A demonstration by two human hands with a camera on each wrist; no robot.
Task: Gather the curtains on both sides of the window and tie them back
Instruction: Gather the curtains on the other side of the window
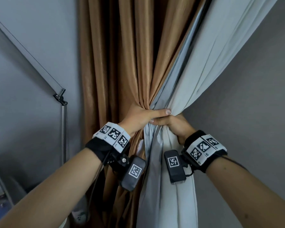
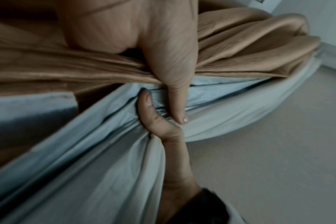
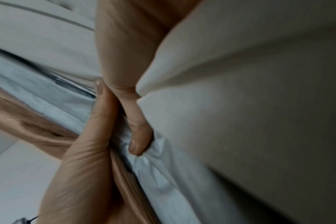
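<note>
- Left hand (image 1: 139, 116) and right hand (image 1: 172, 125) gripped the brown curtain (image 1: 122, 55) and grey lining (image 1: 204, 63), bunched together against the wall (image 1: 31, 55).
- No tieback was visible; freeing either hand would likely let folds spill.

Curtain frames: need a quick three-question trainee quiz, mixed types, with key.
1. True or false: both hands grip the curtain bundle at the same height, touching each other.
2. Which fabric lies on the person's left side of the bundle? A) brown curtain B) pale grey curtain C) white net
3. Fill in: no tie-back is visible around the bundle, so it is not yet ____.

Key
1. True: the left hand and right hand meet at the pinch.
2. A: the brown curtain hangs left, the pale grey curtain right.
3. Tied.
</note>
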